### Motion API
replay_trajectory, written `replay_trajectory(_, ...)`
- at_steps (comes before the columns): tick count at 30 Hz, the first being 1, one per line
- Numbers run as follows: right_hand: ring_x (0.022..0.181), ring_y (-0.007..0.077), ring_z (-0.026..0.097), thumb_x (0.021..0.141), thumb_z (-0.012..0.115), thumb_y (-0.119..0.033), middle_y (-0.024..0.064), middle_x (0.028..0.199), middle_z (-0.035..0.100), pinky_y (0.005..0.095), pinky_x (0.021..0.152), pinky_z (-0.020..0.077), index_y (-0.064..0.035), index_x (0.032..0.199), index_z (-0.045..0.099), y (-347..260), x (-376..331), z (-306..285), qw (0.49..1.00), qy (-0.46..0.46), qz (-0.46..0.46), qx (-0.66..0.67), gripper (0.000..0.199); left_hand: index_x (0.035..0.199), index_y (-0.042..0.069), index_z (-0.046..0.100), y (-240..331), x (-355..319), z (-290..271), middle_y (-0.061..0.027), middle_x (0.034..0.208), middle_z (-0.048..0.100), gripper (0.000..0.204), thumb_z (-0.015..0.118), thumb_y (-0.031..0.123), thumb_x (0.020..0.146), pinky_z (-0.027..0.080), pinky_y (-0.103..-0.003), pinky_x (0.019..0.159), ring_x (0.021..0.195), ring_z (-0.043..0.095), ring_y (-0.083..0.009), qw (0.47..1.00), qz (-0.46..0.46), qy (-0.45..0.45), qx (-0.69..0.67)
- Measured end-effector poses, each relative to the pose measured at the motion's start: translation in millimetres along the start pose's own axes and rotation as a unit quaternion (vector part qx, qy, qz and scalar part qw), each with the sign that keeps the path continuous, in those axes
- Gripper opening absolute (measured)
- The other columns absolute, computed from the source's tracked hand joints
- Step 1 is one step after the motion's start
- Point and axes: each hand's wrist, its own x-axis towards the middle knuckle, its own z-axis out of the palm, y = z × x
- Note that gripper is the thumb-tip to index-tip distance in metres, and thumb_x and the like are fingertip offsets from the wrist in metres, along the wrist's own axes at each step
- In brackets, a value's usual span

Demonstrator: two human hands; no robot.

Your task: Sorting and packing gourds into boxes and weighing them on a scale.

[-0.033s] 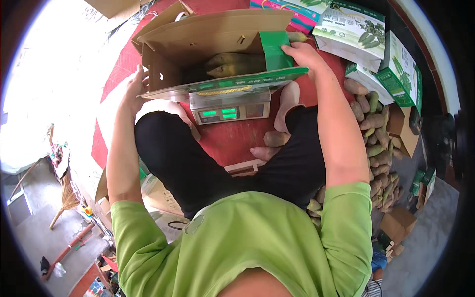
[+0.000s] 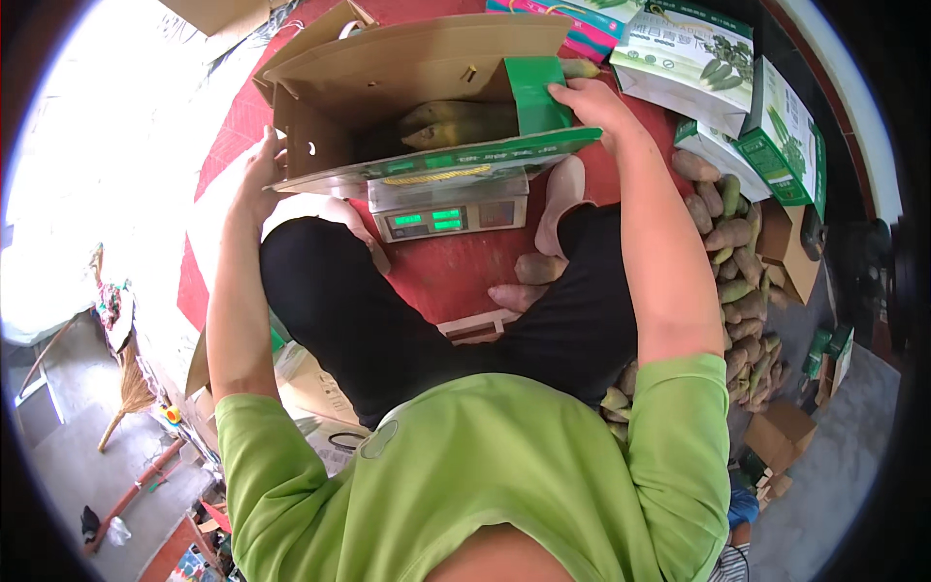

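Note:
An open cardboard box (image 2: 407,53), brown inside with a green printed outer side, rests over a digital scale (image 2: 451,218) with a lit green display. Inside lie long greenish radishes (image 2: 451,133); the box's shaded left part is hard to see into. My left hand (image 2: 258,177) is closed on the left end of the box, its fingers partly hidden. At the other end, my right hand (image 2: 592,107) grips the green end flap (image 2: 538,95) and the corner, thumb on top. My feet are on either side of the scale.
Two loose radishes (image 2: 539,269) lie on the red mat (image 2: 427,291) by my right foot. A heap of radishes (image 2: 734,233) spreads along my right. White-and-green printed boxes (image 2: 684,63) stand at the far right, and a straw broom (image 2: 133,388) lies at the left.

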Motion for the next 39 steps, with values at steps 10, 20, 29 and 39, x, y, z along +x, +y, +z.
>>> replay_trajectory(10, 0.110, 0.0214, 0.054, 0.090, 0.058, -0.035, 0.0116, 0.121, 0.059, 0.0337, 0.094, 0.0414, 0.0026, 0.124, 0.054, -13, -15, 1, 0.999, -0.035, 0.020, 0.005, 0.051, 0.119, 0.001, 0.056, -8, -1, 7, -0.0116, 0.107, 0.065, 0.059, 0.035, 0.052, 0.097, 0.053, -0.043, 0.082, 0.093, 0.064, -0.0237, 0.999, 0.009, -0.004, -0.031)
replay_trajectory(20, 0.112, 0.0224, 0.054, 0.090, 0.057, -0.039, 0.0121, 0.120, 0.059, 0.0351, 0.098, 0.0381, 0.0024, 0.124, 0.054, -14, -8, -2, 0.999, -0.041, 0.019, -0.009, 0.053, 0.118, 0.000, 0.058, 1, -16, 20, -0.0128, 0.110, 0.063, 0.062, 0.031, 0.053, 0.098, 0.051, -0.041, 0.087, 0.098, 0.063, -0.0239, 0.998, 0.021, -0.021, -0.047)
replay_trajectory(29, 0.094, 0.0160, 0.056, 0.091, 0.056, -0.039, 0.0079, 0.104, 0.063, 0.0293, 0.085, 0.0426, 0.0034, 0.113, 0.059, 1, 8, -5, 0.996, -0.044, -0.021, -0.080, 0.048, 0.130, 0.006, 0.050, -19, -4, -3, -0.0091, 0.119, 0.060, 0.062, 0.032, 0.055, 0.097, 0.048, -0.039, 0.088, 0.108, 0.054, -0.0203, 0.995, 0.069, -0.052, -0.054)
replay_trajectory(39, 0.088, 0.0152, 0.061, 0.091, 0.059, -0.033, 0.0051, 0.101, 0.064, 0.0315, 0.076, 0.0489, -0.0001, 0.115, 0.059, -2, 6, -1, 0.996, -0.082, 0.018, 0.034, 0.041, 0.126, 0.002, 0.049, -153, -76, -73, -0.0165, 0.117, 0.057, 0.044, 0.057, 0.020, 0.087, 0.040, -0.038, 0.096, 0.108, 0.054, -0.0267, 0.854, 0.023, 0.123, 0.505)
